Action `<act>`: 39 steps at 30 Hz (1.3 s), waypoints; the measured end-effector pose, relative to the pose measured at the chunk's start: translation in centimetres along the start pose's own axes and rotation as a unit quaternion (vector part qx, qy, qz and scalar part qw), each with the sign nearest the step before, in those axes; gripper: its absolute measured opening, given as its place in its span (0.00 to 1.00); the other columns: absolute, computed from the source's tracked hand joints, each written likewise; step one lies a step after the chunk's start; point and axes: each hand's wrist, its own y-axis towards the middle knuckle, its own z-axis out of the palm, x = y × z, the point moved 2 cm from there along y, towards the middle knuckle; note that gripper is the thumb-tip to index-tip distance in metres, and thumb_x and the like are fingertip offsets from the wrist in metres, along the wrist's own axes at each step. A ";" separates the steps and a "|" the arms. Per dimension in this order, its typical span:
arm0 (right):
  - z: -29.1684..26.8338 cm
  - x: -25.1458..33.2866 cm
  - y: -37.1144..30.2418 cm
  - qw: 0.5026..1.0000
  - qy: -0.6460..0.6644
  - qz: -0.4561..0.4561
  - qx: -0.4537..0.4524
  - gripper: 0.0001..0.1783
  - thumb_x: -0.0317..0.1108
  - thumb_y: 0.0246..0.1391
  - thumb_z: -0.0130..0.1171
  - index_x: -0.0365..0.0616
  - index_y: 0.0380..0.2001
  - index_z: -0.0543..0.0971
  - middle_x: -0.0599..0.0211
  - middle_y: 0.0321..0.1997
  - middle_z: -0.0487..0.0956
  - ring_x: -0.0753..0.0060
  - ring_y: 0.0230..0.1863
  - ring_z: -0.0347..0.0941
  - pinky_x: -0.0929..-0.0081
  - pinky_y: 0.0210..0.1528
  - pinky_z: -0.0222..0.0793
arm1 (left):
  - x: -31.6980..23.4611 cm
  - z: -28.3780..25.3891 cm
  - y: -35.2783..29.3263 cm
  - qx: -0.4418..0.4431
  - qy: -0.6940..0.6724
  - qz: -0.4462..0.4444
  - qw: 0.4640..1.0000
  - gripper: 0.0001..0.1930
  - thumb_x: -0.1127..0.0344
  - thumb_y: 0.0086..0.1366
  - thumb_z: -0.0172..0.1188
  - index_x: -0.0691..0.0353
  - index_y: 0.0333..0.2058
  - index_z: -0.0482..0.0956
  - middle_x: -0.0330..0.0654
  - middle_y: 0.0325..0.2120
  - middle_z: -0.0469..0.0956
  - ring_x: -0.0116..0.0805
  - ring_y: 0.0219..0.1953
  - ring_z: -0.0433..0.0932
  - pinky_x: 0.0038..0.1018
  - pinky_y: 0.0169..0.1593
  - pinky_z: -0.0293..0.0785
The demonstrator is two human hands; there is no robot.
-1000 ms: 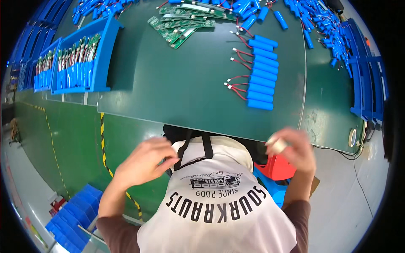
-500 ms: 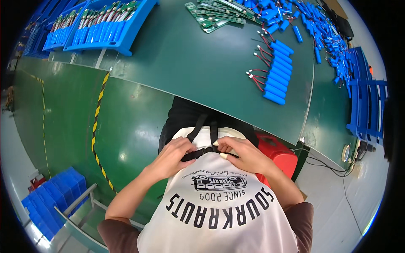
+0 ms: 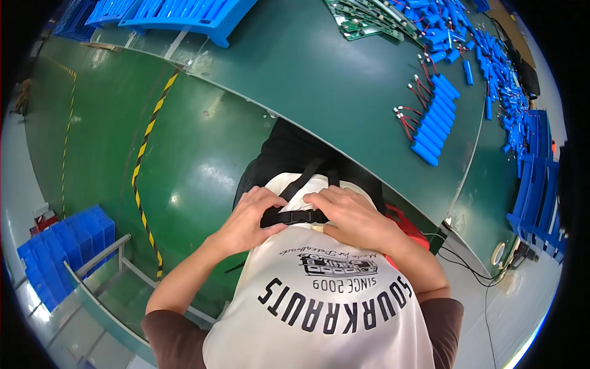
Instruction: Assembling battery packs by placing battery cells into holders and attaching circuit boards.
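Observation:
At my waist, a black strap with a plastic buckle (image 3: 301,216) lies across my white printed shirt (image 3: 319,307). My left hand (image 3: 253,216) grips the strap at the buckle's left, thumb below and fingers above. On the other side my right hand (image 3: 345,212) pinches the strap at the buckle's right end, its thumb under the band. The buckle's two halves look joined. More black straps (image 3: 304,178) run from it toward my dark trousers (image 3: 289,150).
A green table (image 3: 332,98) stands ahead, bearing a row of blue battery packs (image 3: 435,126), loose cells (image 3: 452,37), circuit boards (image 3: 362,18) and a filled blue tray (image 3: 203,24). A red stool (image 3: 405,227) is at my right. Blue crates (image 3: 67,246) and a metal-framed cart (image 3: 104,307) stand lower left.
The table and its contents have shifted right in view as my head turned. My right hand has moved onto the strap's right side, and the buckle between my hands shows more fully.

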 end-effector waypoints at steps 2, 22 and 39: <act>0.1 0.1 0.7 1.000 -0.020 0.002 0.008 0.29 0.24 0.45 0.62 0.43 0.55 0.73 0.52 0.44 0.78 0.48 0.52 0.74 0.54 0.55 0.69 | 0.6 -0.3 -1.0 -0.035 -0.030 -0.013 0.999 0.21 0.72 0.50 0.74 0.61 0.44 0.80 0.46 0.44 0.78 0.49 0.49 0.75 0.39 0.55 0.72; -1.0 -1.1 5.4 0.979 0.146 0.018 0.142 0.20 0.21 0.55 0.56 0.37 0.52 0.73 0.56 0.37 0.83 0.52 0.40 0.81 0.64 0.45 0.75 | 5.5 2.5 -5.8 -0.049 -0.225 -0.135 0.964 0.19 0.71 0.54 0.71 0.65 0.45 0.79 0.43 0.42 0.80 0.35 0.45 0.80 0.31 0.51 0.77; 3.2 4.0 10.7 0.945 -0.160 -0.045 0.280 0.27 0.21 0.40 0.62 0.41 0.49 0.74 0.52 0.36 0.81 0.45 0.42 0.79 0.51 0.41 0.72 | 5.3 3.5 -6.1 -0.111 -0.205 -0.105 0.967 0.18 0.71 0.55 0.70 0.69 0.44 0.79 0.47 0.41 0.80 0.41 0.43 0.81 0.35 0.46 0.79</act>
